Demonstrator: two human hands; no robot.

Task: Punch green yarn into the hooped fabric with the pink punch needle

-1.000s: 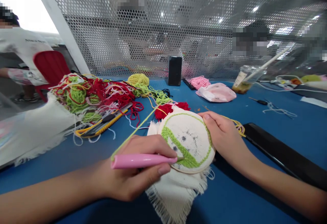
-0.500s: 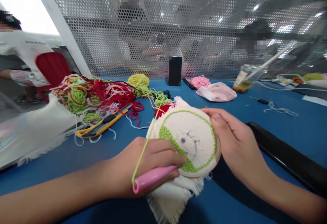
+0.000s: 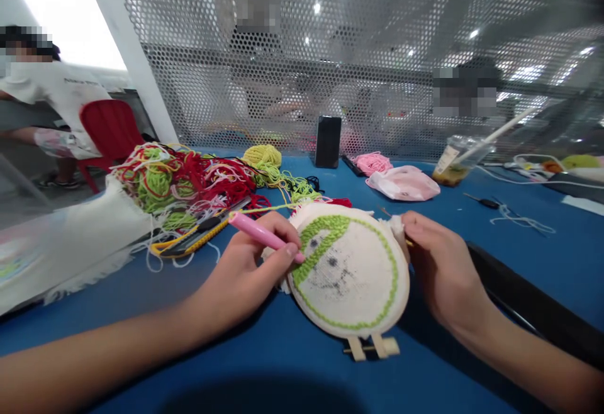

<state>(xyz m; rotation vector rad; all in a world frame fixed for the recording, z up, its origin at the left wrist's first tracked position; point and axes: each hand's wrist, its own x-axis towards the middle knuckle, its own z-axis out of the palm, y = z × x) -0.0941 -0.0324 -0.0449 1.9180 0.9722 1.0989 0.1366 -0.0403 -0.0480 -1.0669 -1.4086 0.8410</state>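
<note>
the left hand (image 3: 250, 269) has its fingers curled together and clamped around a pink needle tool (image 3: 264, 234), its tip down at the upper left of the stretched cream cloth (image 3: 353, 282), and a thin yellow-green strand (image 3: 267, 208) trails from its back end. the right hand (image 3: 443, 269) has its fingers close together, gripping the upper right edge of a round wooden hoop (image 3: 349, 335). the hoop is held between the hands just above the blue table (image 3: 141, 351), its clasp (image 3: 370, 346) toward the person; whether it touches the table is hard to tell. a line of green loops (image 3: 394, 275) runs around most of the cloth's edge, and a thicker green band (image 3: 325, 238) fills the upper left. the middle is bare cloth with faint dark marks (image 3: 333, 269), so most of the circle remains unfilled. beyond the hands lie a tangled heap of red and green yarn (image 3: 184, 181), a yellow-green yarn ball (image 3: 262, 157), an upright black phone (image 3: 328, 141), pink yarn (image 3: 372, 163), a pink plastic bag (image 3: 403, 183) and a plastic cup with a straw (image 3: 460, 168). a person (image 3: 51, 93) stands at far left near a red chair (image 3: 111, 131), beyond a perforated metal screen's edge (image 3: 377, 55).
</note>
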